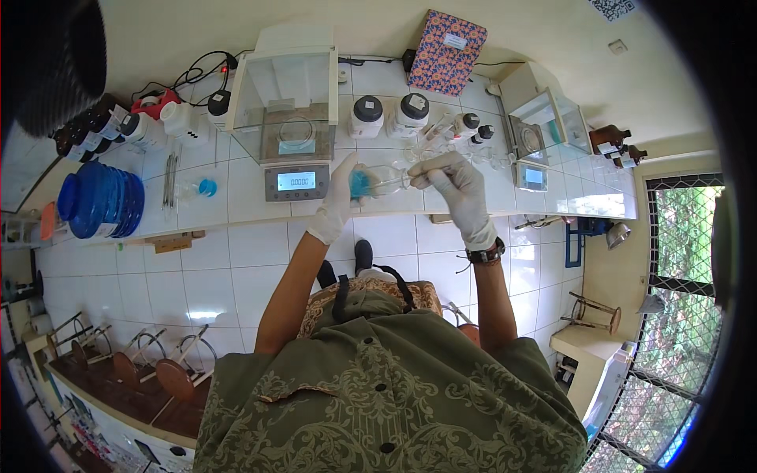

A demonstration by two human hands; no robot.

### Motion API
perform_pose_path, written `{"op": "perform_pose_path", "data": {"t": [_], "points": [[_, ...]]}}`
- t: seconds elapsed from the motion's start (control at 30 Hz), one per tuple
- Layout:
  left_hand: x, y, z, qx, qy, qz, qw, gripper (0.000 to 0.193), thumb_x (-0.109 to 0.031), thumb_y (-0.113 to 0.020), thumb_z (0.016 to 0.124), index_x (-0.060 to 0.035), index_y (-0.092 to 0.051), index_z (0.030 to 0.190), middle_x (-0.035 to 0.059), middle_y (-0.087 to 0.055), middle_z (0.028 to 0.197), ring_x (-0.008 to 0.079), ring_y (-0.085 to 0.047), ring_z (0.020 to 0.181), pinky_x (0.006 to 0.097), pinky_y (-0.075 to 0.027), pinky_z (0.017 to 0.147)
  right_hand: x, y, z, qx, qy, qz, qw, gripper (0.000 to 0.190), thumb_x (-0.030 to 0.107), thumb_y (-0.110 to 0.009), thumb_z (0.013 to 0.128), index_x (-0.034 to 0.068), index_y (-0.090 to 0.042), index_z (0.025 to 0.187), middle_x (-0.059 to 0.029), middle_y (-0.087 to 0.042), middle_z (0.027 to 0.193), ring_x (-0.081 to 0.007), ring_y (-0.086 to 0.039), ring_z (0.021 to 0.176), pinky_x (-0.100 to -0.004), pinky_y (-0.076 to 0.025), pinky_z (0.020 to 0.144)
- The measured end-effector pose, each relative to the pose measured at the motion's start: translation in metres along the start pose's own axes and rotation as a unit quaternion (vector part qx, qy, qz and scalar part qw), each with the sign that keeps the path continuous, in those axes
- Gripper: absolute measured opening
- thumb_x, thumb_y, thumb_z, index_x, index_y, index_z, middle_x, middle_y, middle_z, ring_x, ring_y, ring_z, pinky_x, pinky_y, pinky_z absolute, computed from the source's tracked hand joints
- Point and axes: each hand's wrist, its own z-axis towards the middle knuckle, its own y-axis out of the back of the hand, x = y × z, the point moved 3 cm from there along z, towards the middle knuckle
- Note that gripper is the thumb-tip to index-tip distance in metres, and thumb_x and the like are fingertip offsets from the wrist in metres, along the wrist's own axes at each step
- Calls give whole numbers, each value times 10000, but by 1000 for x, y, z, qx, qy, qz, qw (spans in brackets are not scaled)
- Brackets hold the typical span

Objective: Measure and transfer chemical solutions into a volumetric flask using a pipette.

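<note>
My left hand (337, 204), in a white glove, holds a clear glass vessel (387, 180) tilted nearly on its side, with blue material (359, 184) at its left end. My gloved right hand (455, 192) has its fingertips pinched at the vessel's right end; whether they grip its rim or a small thing there cannot be told. Just left of my left hand stands an analytical balance (297, 183) with a lit display. Behind the vessel are white jars with black lids, one jar (408, 121) nearest, and assorted glassware (429, 142).
A large blue water jug (103, 201), metal spatulas (170, 177) and a small blue-topped container (207, 188) are on the left. A second balance (532, 177) and brown bottles (609, 142) stand right. A patterned folder (447, 53) leans behind. The tiled bench's front edge (248, 222) runs before me.
</note>
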Motion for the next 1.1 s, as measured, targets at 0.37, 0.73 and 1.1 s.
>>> {"op": "perform_pose_path", "data": {"t": [0.37, 0.73, 1.1], "points": [[5, -10, 2, 63, 4, -54, 997, 607, -573, -406, 940, -10, -635, 959, 74, -640, 740, 131, -548, 514, 209, -315, 365, 2, 3, -3, -85, -11, 47, 995, 116, -29, -488, 945, -24, -595, 991, -130, -680, 958, -159, -656, 837, -286, -524, 799], [74, 1, 12, 51, 74, -90, 992, 534, -490, -423, 958, 0, -614, 870, 118, -601, 667, 138, -453, 418, 213, -290, 352, -15, 0, -54, -84, -61, 11, 994, 98, 42, -502, 977, -20, -574, 1001, -113, -681, 936, -143, -646, 820, -280, -523, 780], [87, -4, 11, 121, 95, -118, 981, 585, -538, -421, 955, 22, -593, 961, 97, -617, 745, 153, -533, 525, 224, -329, 369, -14, 6, -45, -151, -84, 23, 985, 113, 39, -487, 978, -31, -575, 994, -131, -681, 946, -159, -648, 817, -291, -525, 787]]}}
